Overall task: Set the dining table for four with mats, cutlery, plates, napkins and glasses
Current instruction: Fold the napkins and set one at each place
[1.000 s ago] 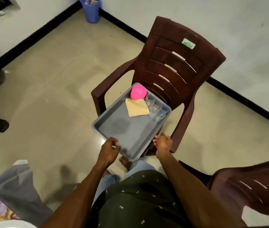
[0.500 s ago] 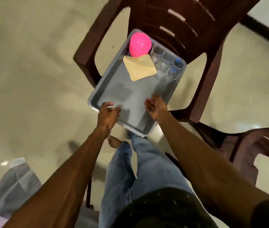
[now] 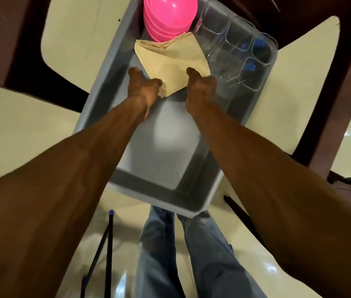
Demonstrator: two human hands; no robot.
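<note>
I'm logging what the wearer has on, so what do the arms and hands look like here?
Both forearms are bare, with no sleeves in view. The left hand and right hand show no gloves, watch or bracelet; rings cannot be told. Lower down, blue jeans cover the legs.

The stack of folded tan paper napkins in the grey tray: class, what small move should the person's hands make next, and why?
Probably lift the stack of folded tan paper napkins clear of the grey plastic tray. The left hand grips its near corner and the right hand touches its right edge, while the stack leans on the pink plastic bowls, beside the clear glasses.
</note>
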